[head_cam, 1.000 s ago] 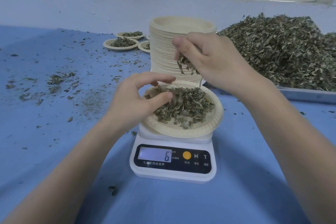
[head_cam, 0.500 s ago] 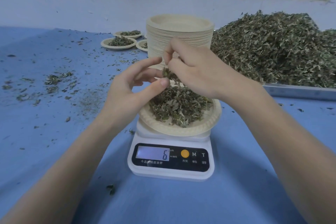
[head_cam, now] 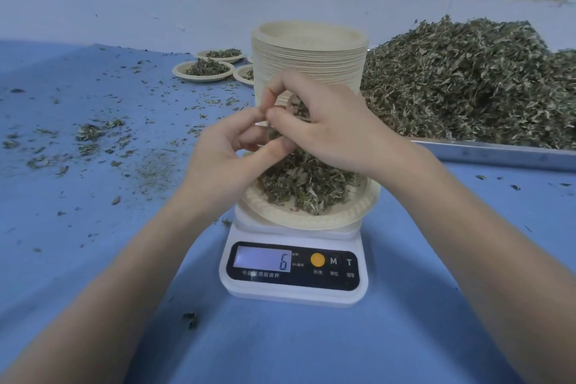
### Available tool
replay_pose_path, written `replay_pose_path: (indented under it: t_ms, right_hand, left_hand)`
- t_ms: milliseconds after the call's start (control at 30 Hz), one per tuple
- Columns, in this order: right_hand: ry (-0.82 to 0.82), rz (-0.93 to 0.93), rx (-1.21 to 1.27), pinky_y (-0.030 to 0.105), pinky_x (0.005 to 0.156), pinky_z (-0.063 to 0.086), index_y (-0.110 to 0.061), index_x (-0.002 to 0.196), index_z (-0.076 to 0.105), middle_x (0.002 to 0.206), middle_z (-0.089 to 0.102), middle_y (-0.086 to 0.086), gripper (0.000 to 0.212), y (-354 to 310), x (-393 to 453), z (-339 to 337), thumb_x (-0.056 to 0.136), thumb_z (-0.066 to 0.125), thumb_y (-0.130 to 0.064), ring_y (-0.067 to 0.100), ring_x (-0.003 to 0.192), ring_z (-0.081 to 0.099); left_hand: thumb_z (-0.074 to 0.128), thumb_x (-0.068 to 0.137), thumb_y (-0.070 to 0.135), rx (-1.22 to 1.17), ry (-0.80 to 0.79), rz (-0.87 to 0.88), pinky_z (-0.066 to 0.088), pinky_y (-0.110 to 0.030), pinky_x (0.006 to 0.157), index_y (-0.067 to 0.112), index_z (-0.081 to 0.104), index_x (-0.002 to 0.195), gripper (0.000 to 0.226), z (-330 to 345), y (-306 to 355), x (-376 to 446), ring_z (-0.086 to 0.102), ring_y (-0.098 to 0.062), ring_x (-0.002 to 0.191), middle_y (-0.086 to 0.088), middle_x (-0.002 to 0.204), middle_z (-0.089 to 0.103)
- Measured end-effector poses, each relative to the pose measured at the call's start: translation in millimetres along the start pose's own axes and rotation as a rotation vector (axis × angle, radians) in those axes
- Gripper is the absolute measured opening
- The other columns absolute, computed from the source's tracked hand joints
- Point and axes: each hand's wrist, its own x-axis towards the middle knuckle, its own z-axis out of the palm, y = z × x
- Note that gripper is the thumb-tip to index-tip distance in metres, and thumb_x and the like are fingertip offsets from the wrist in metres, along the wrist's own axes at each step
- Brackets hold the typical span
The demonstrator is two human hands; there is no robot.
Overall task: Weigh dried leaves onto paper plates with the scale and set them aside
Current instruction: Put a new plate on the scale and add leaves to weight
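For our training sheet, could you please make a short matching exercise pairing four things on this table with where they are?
Things:
1. paper plate of leaves
2. stack of empty plates
3. big leaf pile
4. filled plates

Places:
A. in the metal tray, right
B. far left of the stack
C. on the scale
D. behind the scale

Pairs: 1-C, 2-D, 3-A, 4-B

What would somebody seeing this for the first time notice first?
Probably the two hands meeting at centre, the right hand holding a pinch of dried leaves and the left hand reaching into it, above a leaf-filled paper plate on a white scale reading 6. Next, the big leaf pile on a tray at right, and the tall plate stack behind the hands.
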Motion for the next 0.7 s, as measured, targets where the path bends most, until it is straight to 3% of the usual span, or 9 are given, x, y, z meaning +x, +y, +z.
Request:
replay_pose_path:
  t_ms: [100,200,300,400,533,633,700]
  right_hand:
    - [0.054,-0.005,-0.04,0.005,0.059,0.033,-0.024,0.092,0.058,0.052,0.051,-0.012,0.012,1,2,4,0.094,0.055,-0.035,-0.011,0.056,0.049]
    - [0.088,0.005,-0.075,0.01,0.062,0.037,-0.024,0.086,0.061,0.059,0.059,-0.008,0.026,2,2,7,0.094,0.05,-0.045,0.001,0.061,0.053]
    - [0.088,0.013,-0.087,0.017,0.062,0.038,-0.029,0.079,0.055,0.061,0.06,-0.008,0.03,1,1,5,0.095,0.042,-0.051,0.003,0.063,0.055]
    - [0.043,0.04,-0.05,0.022,0.06,0.034,-0.026,0.084,0.055,0.059,0.052,-0.01,0.023,0,0,-1,0.098,0.04,-0.036,-0.001,0.061,0.049]
    - [-0.036,0.1,0.046,0.01,0.058,0.036,-0.028,0.089,0.059,0.069,0.058,-0.009,0.022,0,1,-14,0.091,0.042,-0.013,-0.004,0.06,0.047]
    - [-0.08,0.082,0.013,0.009,0.059,0.035,-0.03,0.095,0.061,0.066,0.055,-0.013,0.023,1,1,-21,0.089,0.049,-0.011,-0.007,0.057,0.048]
    - [-0.124,0.062,0.085,0.019,0.066,0.045,-0.027,0.101,0.062,0.075,0.059,-0.013,0.019,2,-2,-25,0.09,0.056,-0.012,-0.001,0.059,0.055]
  left_hand:
    - [0.073,0.067,0.04,0.027,0.015,-0.006,0.046,-0.051,0.096,0.036,0.069,0.094,0.027,0,-1,1,0.065,-0.03,0.099,-0.007,0.088,0.073]
    - [0.075,0.065,0.041,0.038,0.053,-0.02,0.047,-0.051,0.096,0.038,0.071,0.089,0.024,1,-1,1,0.065,-0.032,0.094,-0.015,0.086,0.071]
    - [0.075,0.076,0.026,0.049,0.073,-0.037,0.05,-0.045,0.094,0.03,0.071,0.085,0.011,1,0,0,0.071,-0.016,0.085,-0.001,0.079,0.074]
    - [0.07,0.083,0.019,0.182,0.082,-0.016,0.048,-0.03,0.09,0.03,0.07,0.081,0.011,0,-1,0,0.067,-0.005,0.078,0.011,0.074,0.072]
    - [0.074,0.077,0.025,0.34,0.06,-0.022,0.035,-0.005,0.08,0.037,0.071,0.077,0.013,0,-1,-1,0.059,0.005,0.089,0.021,0.082,0.07]
    - [0.08,0.07,0.028,0.34,0.032,-0.031,0.033,0.001,0.079,0.041,0.068,0.082,0.021,0,1,-2,0.057,0.009,0.094,0.025,0.089,0.068]
    - [0.082,0.062,0.039,0.318,0.034,-0.038,0.034,0.002,0.079,0.043,0.065,0.087,0.031,-1,1,-2,0.057,0.012,0.091,0.027,0.087,0.066]
